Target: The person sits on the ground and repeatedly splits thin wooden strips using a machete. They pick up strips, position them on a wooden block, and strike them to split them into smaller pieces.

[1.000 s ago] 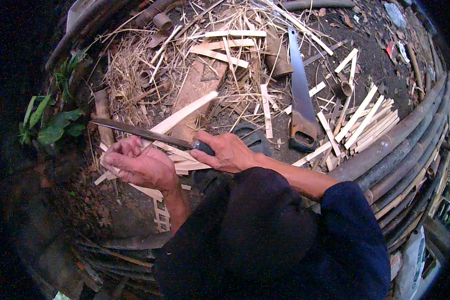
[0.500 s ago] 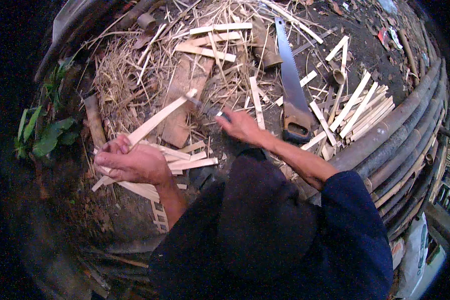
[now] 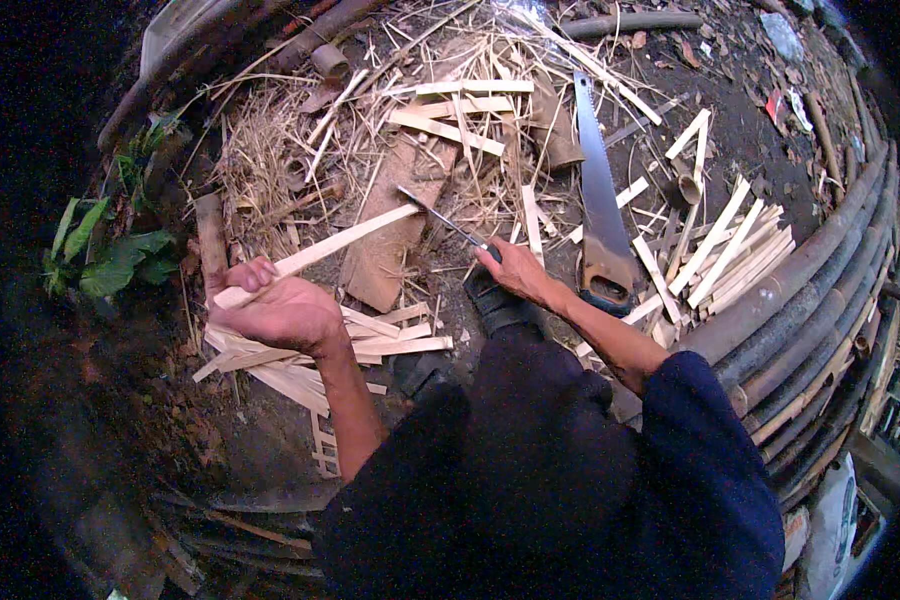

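My left hand [image 3: 280, 312] grips one end of a long pale bamboo strip [image 3: 335, 243] that slants up to the right. A knife [image 3: 440, 219] with a thin dark blade is held by its handle in my right hand [image 3: 515, 270], its tip touching the far end of the strip. Under the strip lies a flat brown wooden block [image 3: 390, 250]. Below my left hand is a pile of cut bamboo strips [image 3: 360, 338]. My dark sleeve and knee fill the lower middle.
A handsaw [image 3: 598, 205] lies on the ground right of my right hand. More split strips [image 3: 730, 245] lie beside thick bamboo poles [image 3: 800, 300] at the right. Dry straw and shavings [image 3: 270, 150] cover the ground above; green leaves [image 3: 105, 255] are at left.
The knife blade ran along the strip from near my left hand out to the strip's far end. My right hand moved up and right; the left hand kept hold of the strip.
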Demonstrator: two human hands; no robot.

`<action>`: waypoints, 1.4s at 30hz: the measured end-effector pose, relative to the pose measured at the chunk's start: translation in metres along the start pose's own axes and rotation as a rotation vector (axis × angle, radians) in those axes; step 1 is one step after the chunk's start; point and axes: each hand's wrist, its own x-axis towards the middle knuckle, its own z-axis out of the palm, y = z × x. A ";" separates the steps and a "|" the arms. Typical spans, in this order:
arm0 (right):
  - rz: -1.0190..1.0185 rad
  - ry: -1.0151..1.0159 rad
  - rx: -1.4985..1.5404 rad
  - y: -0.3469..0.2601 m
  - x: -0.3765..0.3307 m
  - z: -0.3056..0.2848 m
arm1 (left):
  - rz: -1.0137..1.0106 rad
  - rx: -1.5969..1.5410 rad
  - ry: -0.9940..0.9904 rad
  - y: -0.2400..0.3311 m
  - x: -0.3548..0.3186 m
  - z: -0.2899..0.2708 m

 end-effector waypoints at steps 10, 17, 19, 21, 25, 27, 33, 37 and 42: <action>-0.206 -0.136 0.146 -0.135 -0.039 -0.012 | -0.040 0.154 0.028 -0.009 0.008 -0.009; -0.154 0.008 -0.020 -0.099 -0.019 0.018 | -0.053 0.167 0.022 -0.009 0.003 -0.009; 0.002 0.061 -0.082 -0.052 -0.002 0.018 | -0.052 0.176 0.060 -0.002 0.001 0.000; 0.070 -0.002 -0.079 -0.041 0.002 -0.004 | -0.042 0.122 0.060 -0.006 0.002 0.000; -0.119 -0.034 0.050 -0.102 -0.017 0.001 | -0.063 0.001 0.020 -0.025 0.010 -0.014; -0.245 -0.139 0.075 -0.144 -0.032 -0.003 | -0.084 -0.005 0.055 -0.028 0.009 -0.014; -0.195 -0.008 -0.060 -0.093 -0.026 0.021 | -0.064 0.019 0.106 -0.025 0.010 -0.015; 0.042 0.143 -0.075 -0.015 -0.007 0.021 | -0.044 0.136 0.080 -0.041 0.021 -0.025; -0.052 0.079 -0.056 -0.034 -0.007 0.018 | -0.129 0.767 -0.286 -0.134 -0.003 -0.078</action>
